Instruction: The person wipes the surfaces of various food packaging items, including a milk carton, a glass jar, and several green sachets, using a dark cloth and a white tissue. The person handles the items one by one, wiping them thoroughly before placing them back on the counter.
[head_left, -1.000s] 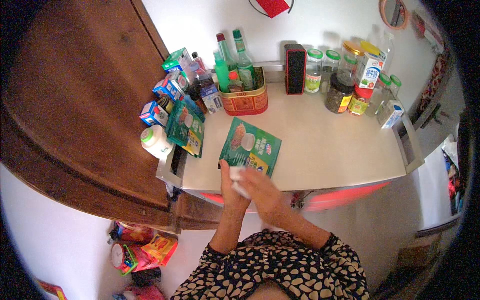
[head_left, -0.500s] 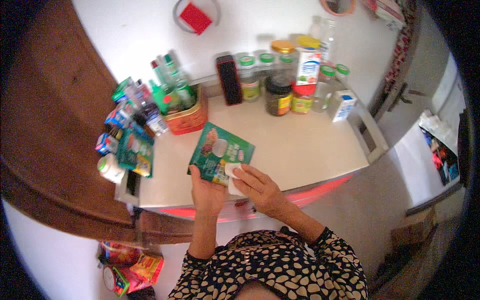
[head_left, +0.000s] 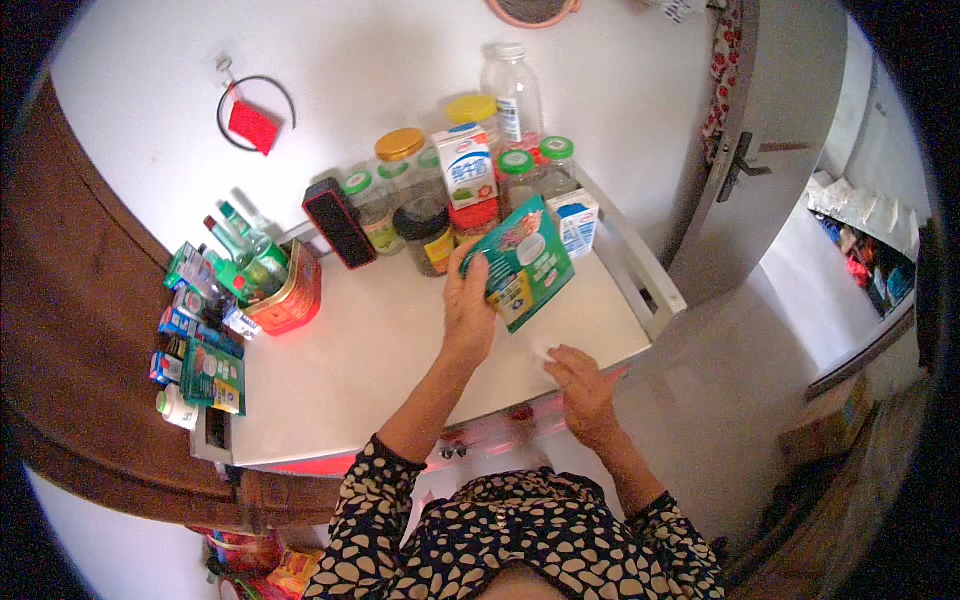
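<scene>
Green pouch point(head_left: 538, 262) over the counter point(head_left: 340, 370), its near-left edge gripped by the left hand point(head_left: 468, 312); the right hand point(head_left: 585, 402), nearer the body, pinches a white wad point(head_left: 546, 353) (perhaps tissue). Probably light, flexible, slick; best held by its edges.

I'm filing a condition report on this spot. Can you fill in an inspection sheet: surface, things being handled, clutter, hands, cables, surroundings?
Surface: pale tabletop, metal side rail at right.
Things handled: green pouch; white piece, blurred.
Clutter: glass jars, black box and cartons towards the back; red tin with bottles and second pouch at left.
Hands: left hand holds the green pouch by its left edge; right hand has the white piece at its fingertips, grip unclear.
Cables: nothing seen.
Surroundings: brown wooden furniture at left, grey door at right.
</scene>
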